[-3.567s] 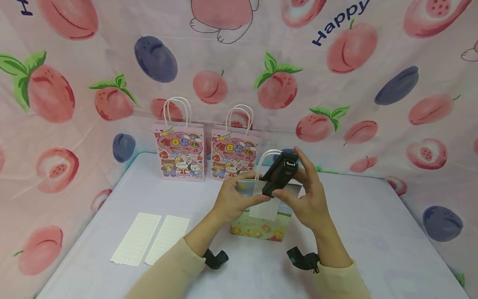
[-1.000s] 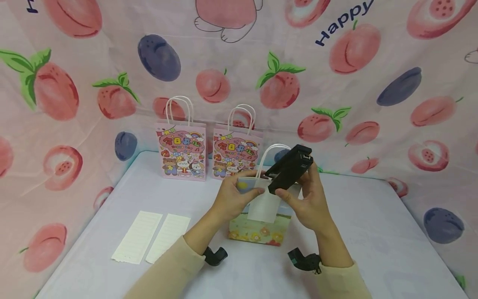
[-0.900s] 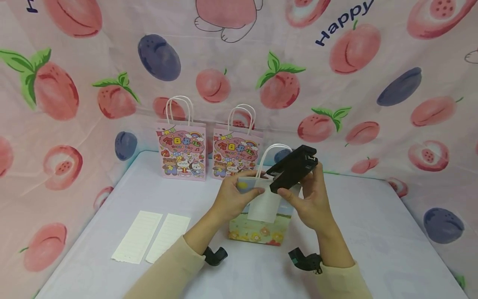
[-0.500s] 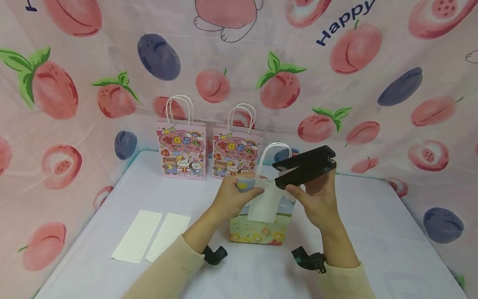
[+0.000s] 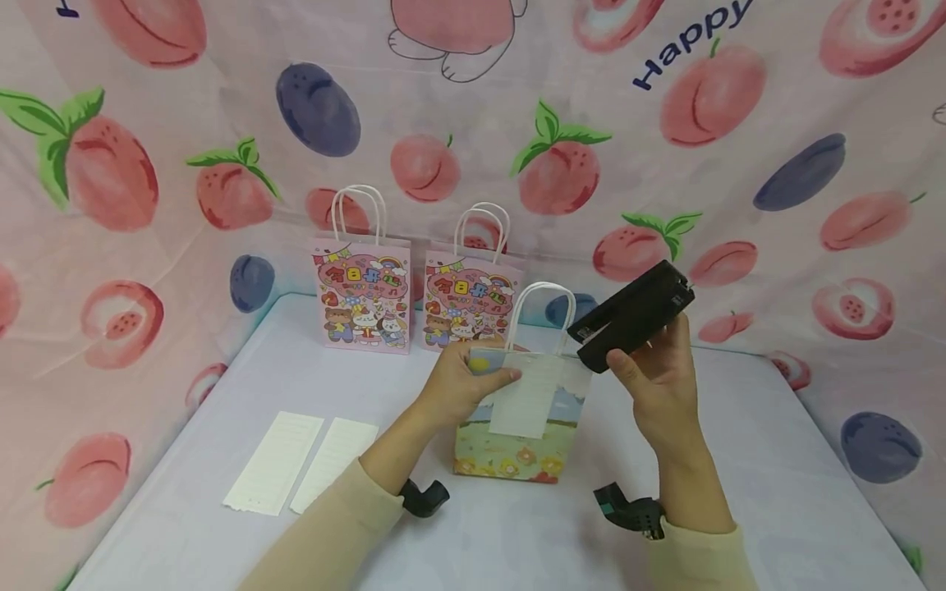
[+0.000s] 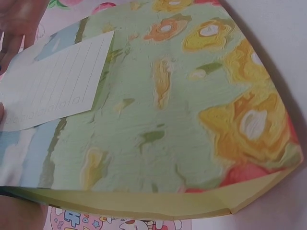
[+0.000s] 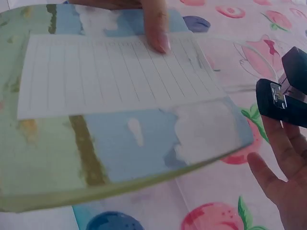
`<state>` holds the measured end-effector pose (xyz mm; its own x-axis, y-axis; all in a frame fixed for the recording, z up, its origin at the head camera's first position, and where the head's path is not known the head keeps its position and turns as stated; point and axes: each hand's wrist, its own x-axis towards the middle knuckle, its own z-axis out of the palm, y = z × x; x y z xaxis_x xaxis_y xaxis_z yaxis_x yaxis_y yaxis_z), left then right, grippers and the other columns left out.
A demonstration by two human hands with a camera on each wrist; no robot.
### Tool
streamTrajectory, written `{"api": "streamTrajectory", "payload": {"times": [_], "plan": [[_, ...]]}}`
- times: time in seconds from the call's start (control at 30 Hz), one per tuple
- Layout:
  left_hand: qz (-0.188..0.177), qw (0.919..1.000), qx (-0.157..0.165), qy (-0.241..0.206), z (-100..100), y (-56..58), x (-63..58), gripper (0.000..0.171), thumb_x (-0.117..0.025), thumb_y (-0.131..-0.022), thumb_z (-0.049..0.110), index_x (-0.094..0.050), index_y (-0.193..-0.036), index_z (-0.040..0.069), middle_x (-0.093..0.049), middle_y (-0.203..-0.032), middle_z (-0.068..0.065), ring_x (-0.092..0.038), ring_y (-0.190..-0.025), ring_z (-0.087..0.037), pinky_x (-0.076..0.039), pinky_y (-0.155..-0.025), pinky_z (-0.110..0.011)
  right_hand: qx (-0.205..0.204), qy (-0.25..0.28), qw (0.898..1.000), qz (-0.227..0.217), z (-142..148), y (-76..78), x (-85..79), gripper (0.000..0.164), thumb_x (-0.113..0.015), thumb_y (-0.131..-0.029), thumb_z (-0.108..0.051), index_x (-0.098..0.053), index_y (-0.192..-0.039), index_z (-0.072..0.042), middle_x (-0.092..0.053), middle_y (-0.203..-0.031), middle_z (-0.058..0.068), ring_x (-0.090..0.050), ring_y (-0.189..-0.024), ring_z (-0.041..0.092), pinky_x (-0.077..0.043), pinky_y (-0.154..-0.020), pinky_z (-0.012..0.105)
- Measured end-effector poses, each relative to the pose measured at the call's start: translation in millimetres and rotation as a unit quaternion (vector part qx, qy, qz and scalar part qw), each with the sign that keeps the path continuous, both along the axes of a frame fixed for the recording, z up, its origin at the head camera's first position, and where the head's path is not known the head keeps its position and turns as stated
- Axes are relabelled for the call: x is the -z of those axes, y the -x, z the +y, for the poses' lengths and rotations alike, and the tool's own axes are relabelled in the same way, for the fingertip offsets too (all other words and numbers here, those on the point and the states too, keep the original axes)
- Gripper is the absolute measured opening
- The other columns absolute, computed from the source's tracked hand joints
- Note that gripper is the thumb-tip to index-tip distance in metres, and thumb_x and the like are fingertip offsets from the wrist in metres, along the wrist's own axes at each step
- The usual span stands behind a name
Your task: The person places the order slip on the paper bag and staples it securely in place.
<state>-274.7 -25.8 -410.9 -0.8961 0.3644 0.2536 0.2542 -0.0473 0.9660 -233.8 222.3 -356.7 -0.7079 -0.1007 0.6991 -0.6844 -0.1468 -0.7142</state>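
Observation:
A small paper gift bag (image 5: 510,460) with a painted flower meadow and white twisted handles stands upright at the middle of the table. A lined paper slip (image 5: 521,406) lies flat against its front, reaching up to the top edge. My left hand (image 5: 454,386) pinches the bag's upper left rim, its thumb on the slip. To the right, my right hand (image 5: 665,394) holds a black stapler (image 5: 636,312) up beside the rim, arms slightly apart. In the right wrist view the stapler's nose (image 7: 273,103) is clear of the slip (image 7: 96,72).
Two pink cartoon gift bags, one left (image 5: 362,300) and one right (image 5: 473,300), stand behind at the table's back. Two more paper slips, one outer (image 5: 273,464) and one inner (image 5: 336,455), lie at the left. A fruit-print cloth (image 5: 480,107) hangs behind.
The stapler was over the bag's top edge at the slip; my right hand has drawn it away to the right, off the bag. The left hand keeps its grip on the rim.

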Motion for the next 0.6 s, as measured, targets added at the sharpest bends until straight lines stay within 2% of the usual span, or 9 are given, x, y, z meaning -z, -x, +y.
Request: {"api": "streamTrajectory", "payload": {"times": [0.1, 0.2, 0.27, 0.37, 0.43, 0.53, 0.6], "plan": [[-0.011, 0.9999, 0.007, 0.0, -1.0, 0.6, 0.1, 0.029, -0.076, -0.092, 0.006, -0.074, -0.12, 0.0, -0.073, -0.127, -0.015, -0.071, -0.094, -0.009, -0.061, -0.085, -0.028, 0.017, -0.005, 1.0, -0.02, 8.3, -1.2, -0.7, 0.057, -0.054, -0.101, 0.008, -0.037, -0.154, -0.004, -0.056, -0.134, 0.009, -0.059, -0.124, 0.024, -0.054, -0.104, 0.025], [-0.007, 0.9998, 0.016, -0.002, -1.9, 1.0, 1.0, 0.031, -0.076, -0.092, 0.006, -0.074, -0.122, 0.001, -0.072, -0.131, -0.013, -0.072, -0.098, -0.01, -0.061, -0.086, -0.028, 0.029, 0.007, 0.998, -0.049, 15.4, -1.4, -2.0, 0.053, -0.043, -0.104, 0.005, -0.036, -0.156, -0.002, -0.055, -0.133, 0.009, -0.057, -0.122, 0.02, -0.051, -0.104, 0.023], [0.002, 0.9998, 0.021, -0.003, -2.4, 1.2, 1.7, 0.031, -0.076, -0.092, 0.006, -0.074, -0.122, 0.002, -0.071, -0.132, -0.012, -0.072, -0.102, -0.012, -0.061, -0.088, -0.028, 0.039, 0.032, 0.995, -0.088, 18.8, -1.5, -3.2, 0.05, -0.04, -0.107, -0.001, -0.037, -0.157, -0.004, -0.053, -0.134, 0.006, -0.053, -0.121, 0.018, -0.048, -0.103, 0.024], [0.013, 0.9996, 0.023, 0.002, -3.1, 1.3, 2.6, 0.031, -0.076, -0.092, 0.007, -0.074, -0.123, 0.003, -0.07, -0.136, -0.009, -0.07, -0.114, -0.015, -0.059, -0.094, -0.029, 0.057, 0.076, 0.984, -0.15, 22.7, -0.9, -4.7, 0.047, -0.038, -0.11, -0.012, -0.038, -0.157, -0.008, -0.05, -0.133, 0.003, -0.049, -0.118, 0.014, -0.043, -0.102, 0.025], [0.016, 0.9996, 0.023, 0.006, -3.6, 1.3, 3.3, 0.031, -0.076, -0.092, 0.008, -0.074, -0.123, 0.005, -0.07, -0.137, -0.007, -0.067, -0.123, -0.018, -0.057, -0.1, -0.032, 0.072, 0.107, 0.973, -0.189, 24.2, -0.5, -5.2, 0.045, -0.038, -0.11, -0.018, -0.04, -0.155, -0.011, -0.05, -0.128, 0.0, -0.049, -0.112, 0.012, -0.044, -0.099, 0.025], [0.018, 0.9995, 0.025, 0.012, -4.1, 1.5, 4.2, 0.031, -0.076, -0.093, 0.01, -0.074, -0.124, 0.006, -0.068, -0.14, -0.005, -0.061, -0.134, -0.02, -0.052, -0.11, -0.036, 0.09, 0.133, 0.964, -0.213, 26.5, 0.7, -4.4, 0.045, -0.034, -0.109, -0.022, -0.04, -0.153, -0.011, -0.049, -0.122, 0.0, -0.048, -0.106, 0.011, -0.045, -0.094, 0.023], [0.019, 0.9994, 0.026, 0.012, -4.4, 1.7, 4.8, 0.031, -0.076, -0.093, 0.01, -0.075, -0.124, 0.006, -0.068, -0.141, -0.005, -0.058, -0.137, -0.02, -0.049, -0.114, -0.04, 0.101, 0.144, 0.959, -0.221, 28.0, 0.7, -3.5, 0.046, -0.035, -0.109, -0.025, -0.039, -0.153, -0.01, -0.049, -0.123, 0.0, -0.047, -0.107, 0.011, -0.045, -0.091, 0.022]]}}
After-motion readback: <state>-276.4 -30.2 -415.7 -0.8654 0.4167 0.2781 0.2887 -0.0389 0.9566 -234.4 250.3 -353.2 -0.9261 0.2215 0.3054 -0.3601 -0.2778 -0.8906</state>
